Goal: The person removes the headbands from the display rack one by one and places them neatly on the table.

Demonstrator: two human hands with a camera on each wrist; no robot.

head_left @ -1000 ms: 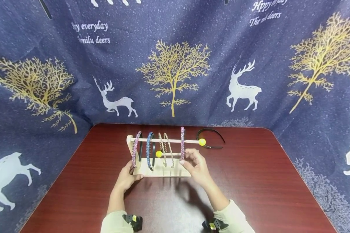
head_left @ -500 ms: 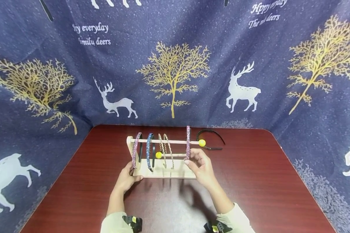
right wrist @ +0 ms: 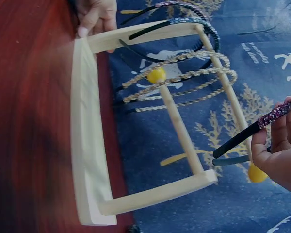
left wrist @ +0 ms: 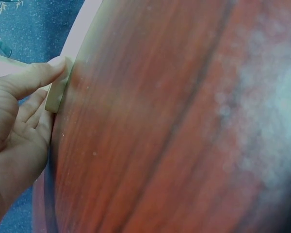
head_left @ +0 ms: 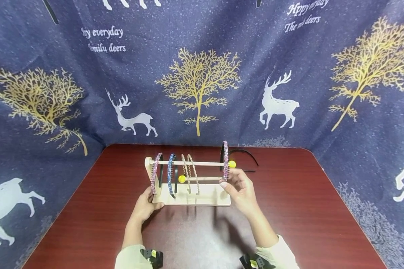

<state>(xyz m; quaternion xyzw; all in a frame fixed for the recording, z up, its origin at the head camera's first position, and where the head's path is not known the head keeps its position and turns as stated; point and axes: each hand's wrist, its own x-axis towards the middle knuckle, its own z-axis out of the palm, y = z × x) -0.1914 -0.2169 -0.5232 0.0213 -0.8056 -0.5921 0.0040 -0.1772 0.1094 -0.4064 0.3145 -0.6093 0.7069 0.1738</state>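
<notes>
My right hand pinches a pink glitter headband at the right end of the upper rod, by the yellow ball. In the right wrist view, that headband's black ends hang near the rod tip. With thumb on top, my left hand grips the left corner of a pale wooden stand; the left wrist view shows the base corner between thumb and fingers. Another pink headband, a blue one and two braided gold headbands hang on the upper rod.
A black headband lies on the brown table behind the stand's right end. The stand's lower rod ends in a yellow ball on the left. A blue cloth with deer and trees hangs behind the table.
My right hand has slid the pink headband rightward along the upper rod to its yellow end, raising it slightly. My left hand keeps its grip on the stand's corner.
</notes>
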